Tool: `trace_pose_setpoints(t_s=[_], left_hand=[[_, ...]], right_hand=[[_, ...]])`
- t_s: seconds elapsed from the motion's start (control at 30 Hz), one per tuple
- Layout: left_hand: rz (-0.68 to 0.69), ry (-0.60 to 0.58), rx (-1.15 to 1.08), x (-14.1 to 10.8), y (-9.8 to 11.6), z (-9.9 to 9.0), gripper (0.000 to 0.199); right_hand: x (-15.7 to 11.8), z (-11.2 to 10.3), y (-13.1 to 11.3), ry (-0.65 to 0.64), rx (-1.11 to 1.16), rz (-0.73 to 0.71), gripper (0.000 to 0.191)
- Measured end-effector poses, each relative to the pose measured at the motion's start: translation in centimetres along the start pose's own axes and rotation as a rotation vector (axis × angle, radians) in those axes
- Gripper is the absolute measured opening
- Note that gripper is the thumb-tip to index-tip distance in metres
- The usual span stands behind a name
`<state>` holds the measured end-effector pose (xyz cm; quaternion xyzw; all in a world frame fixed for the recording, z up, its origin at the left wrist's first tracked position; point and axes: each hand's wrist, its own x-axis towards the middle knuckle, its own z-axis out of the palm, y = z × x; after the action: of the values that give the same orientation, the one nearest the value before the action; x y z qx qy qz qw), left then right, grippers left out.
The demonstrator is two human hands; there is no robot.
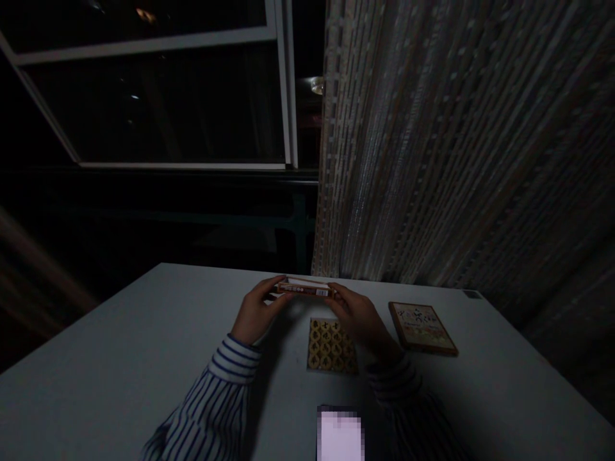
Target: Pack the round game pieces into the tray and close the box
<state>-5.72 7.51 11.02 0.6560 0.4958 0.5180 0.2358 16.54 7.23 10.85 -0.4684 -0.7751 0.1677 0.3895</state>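
Note:
My left hand (258, 308) and my right hand (358, 314) grip a shallow cardboard box (303, 289) by its two ends, raised above the white table. A barcode and small print show on the box's near side, and a pale inside shows over its edge. Below it lies a square set of round wooden Chinese chess pieces (329, 346), in rows, with dark characters on them. My right hand and forearm cover part of the set's right side. To the right, a flat box lid (423, 328) with calligraphy on a light face rests on the table.
The white table (202, 358) spans the view. A phone (340, 435) with a bright blurred screen is at the near edge. A small dark card or label (471, 294) sits in the far right corner. Behind the table are a string curtain (408, 160) and a window (158, 109).

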Motion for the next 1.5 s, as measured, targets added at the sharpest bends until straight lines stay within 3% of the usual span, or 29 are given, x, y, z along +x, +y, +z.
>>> trace_pose_setpoints(t_s=[0.27,0.57,0.8,1.07,1.5], left_hand=[[0.103,-0.031,0.168,1.0,0.6,-0.1,0.043],[0.150,-0.086,0.139,1.4,0.5,-0.4,0.040],[0.160,-0.073,0.119,1.4,0.8,-0.6,0.036],[0.089,-0.094,0.015,1.5,1.2,-0.5,0.035],[0.158,-0.104,0.131,1.2,1.7,-1.1,0.034]], right_hand=[[0.0,-0.9,-0.1,0.007,-0.004,0.045,0.033],[0.2,-2.0,-1.1,-0.055,0.065,0.125,0.028],[0.4,-2.2,-1.9,-0.033,0.031,0.166,0.028],[1.3,-2.2,-0.8,0.035,-0.030,0.008,0.028],[1.2,-2.1,-0.1,0.001,-0.081,-0.090,0.027]])
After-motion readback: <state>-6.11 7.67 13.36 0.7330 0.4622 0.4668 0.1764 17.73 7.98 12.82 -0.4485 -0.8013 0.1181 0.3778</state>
